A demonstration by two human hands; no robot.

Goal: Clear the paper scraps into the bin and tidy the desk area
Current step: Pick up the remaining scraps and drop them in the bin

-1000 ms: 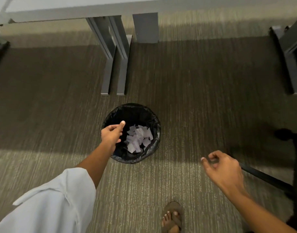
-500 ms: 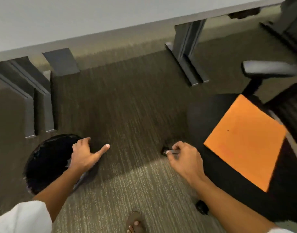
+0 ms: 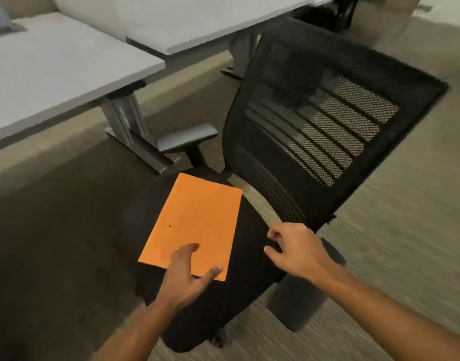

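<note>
Fingers of my left hand [image 3: 183,274] are spreading loosely over the orange envelope [image 3: 195,225], holding nothing. My right hand [image 3: 296,252] is hovering half-curled, empty, above the chair seat [image 3: 252,256], its mesh back [image 3: 325,131] behind.

The envelope [image 3: 195,225] was bright orange with a few small dark specks. The chair seat [image 3: 252,256] was black, and the chair back [image 3: 327,131] was black mesh crossed by darker bars. The surface [image 3: 54,74] was pale grey. The carpet [image 3: 406,230] was olive-beige with fine streaks.
</note>
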